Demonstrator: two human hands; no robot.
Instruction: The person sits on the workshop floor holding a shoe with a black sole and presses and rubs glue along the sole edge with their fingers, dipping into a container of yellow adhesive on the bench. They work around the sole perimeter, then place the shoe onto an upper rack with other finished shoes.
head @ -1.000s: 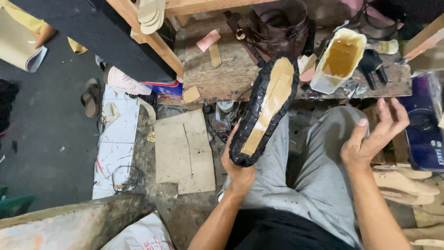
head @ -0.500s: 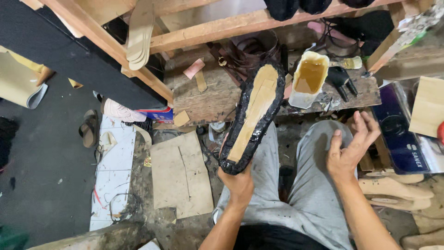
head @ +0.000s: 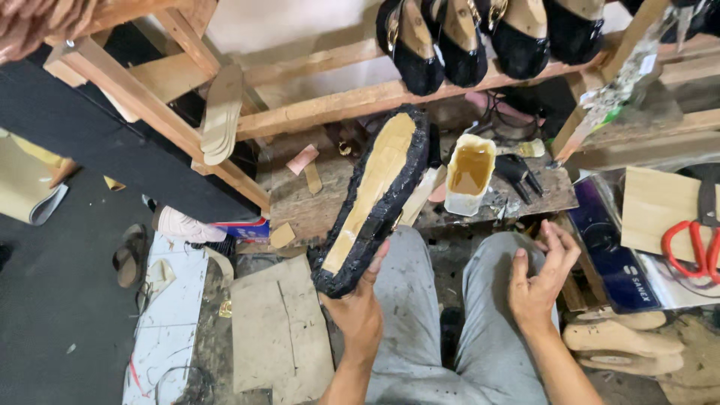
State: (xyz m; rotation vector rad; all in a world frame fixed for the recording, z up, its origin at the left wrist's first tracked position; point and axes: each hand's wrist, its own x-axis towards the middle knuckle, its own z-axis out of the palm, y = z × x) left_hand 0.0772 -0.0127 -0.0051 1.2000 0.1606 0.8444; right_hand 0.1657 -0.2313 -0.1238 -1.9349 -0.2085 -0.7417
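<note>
Near the centre of the frame, the left hand (head: 358, 311) gripped the lower end of a shoe (head: 373, 199) turned sole-up, its thumb pressed against the right edge. The shoe slanted from the lower centre up toward the upper middle, showing a tan insole board ringed by black upper material folded over the edge. The right hand (head: 538, 281) hovered open to the right of centre, fingers loosely curled and holding nothing, above the person's right knee in grey trousers (head: 450, 330).

Behind the shoe lay a rough wooden workbench (head: 315, 206), and on it, just right of the shoe's tip, stood a cut-open white container (head: 470, 172) of amber glue. Along the top of the frame a wooden rack (head: 337, 101) carried 3 or 4 black shoes on lasts (head: 465, 37). At the right edge, red-handled scissors (head: 686, 244) rested on a pale board. In the lower right corner lay wooden lasts (head: 622, 345). A flat piece of cardboard (head: 277, 330) lay on the floor in the lower left centre, left of the left forearm.
</note>
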